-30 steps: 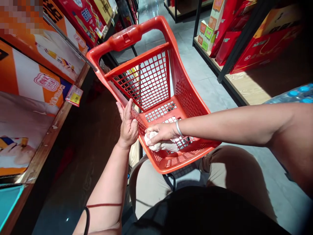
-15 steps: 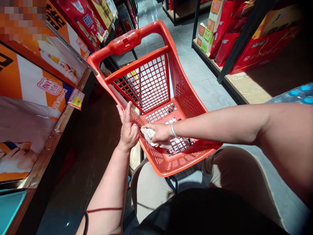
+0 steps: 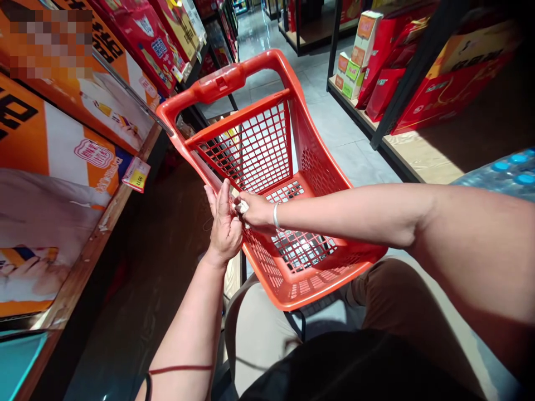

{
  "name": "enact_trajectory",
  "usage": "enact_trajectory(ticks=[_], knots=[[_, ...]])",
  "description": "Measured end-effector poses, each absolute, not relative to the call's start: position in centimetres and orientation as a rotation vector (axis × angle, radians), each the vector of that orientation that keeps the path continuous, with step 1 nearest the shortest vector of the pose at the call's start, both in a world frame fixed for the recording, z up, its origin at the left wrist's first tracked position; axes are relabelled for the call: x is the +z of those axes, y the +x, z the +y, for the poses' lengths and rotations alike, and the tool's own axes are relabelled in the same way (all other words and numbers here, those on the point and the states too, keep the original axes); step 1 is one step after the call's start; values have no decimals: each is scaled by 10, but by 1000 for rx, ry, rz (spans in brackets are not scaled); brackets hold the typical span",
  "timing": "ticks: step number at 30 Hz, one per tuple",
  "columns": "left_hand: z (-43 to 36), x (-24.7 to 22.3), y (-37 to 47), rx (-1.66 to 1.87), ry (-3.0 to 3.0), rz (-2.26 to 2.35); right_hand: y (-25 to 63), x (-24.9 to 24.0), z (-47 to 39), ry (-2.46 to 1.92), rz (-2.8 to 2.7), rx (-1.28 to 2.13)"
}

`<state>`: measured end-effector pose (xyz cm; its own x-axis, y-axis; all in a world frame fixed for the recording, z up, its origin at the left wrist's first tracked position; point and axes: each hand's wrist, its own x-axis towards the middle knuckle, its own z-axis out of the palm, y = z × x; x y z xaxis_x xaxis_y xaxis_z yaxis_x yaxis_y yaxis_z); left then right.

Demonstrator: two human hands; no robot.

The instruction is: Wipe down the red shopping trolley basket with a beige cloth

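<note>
A red plastic shopping cart (image 3: 317, 142) with grid walls stands tilted in front of my knees, its handle at the far end. Inside it, my right hand (image 3: 257, 211) is closed around a crumpled white cloth (image 3: 241, 207) and presses it against the left wall, near the rim. Most of the cloth is hidden by my fingers. On the outer side of that same wall rests my left hand (image 3: 225, 231), with fingers stretched upward and nothing in it. The wall lies between the two hands.
Orange boxes (image 3: 90, 145) and a price tag (image 3: 136, 174) line the shelf on the left. At right, another shelf holds red gift bags (image 3: 380, 92) and small cartons (image 3: 350, 75). Bottled water packs (image 3: 501, 172) stand at the right edge. Grey tiled floor (image 3: 326, 111) runs ahead.
My right hand has moved up and to the left along the inner wall with the cloth, closer to my left hand. Less of the cloth shows. My left hand stays at the wall.
</note>
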<state>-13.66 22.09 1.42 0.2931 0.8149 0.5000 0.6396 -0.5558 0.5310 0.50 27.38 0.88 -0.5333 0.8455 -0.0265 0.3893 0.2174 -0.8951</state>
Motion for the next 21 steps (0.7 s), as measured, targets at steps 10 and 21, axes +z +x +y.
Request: enact_trajectory(ticks=[10, 21], knots=[[212, 15, -123, 1197, 2240, 1433, 28, -75, 297, -647, -2718, 684], [286, 45, -182, 1334, 1856, 1876, -22, -46, 331, -790, -2045, 913]])
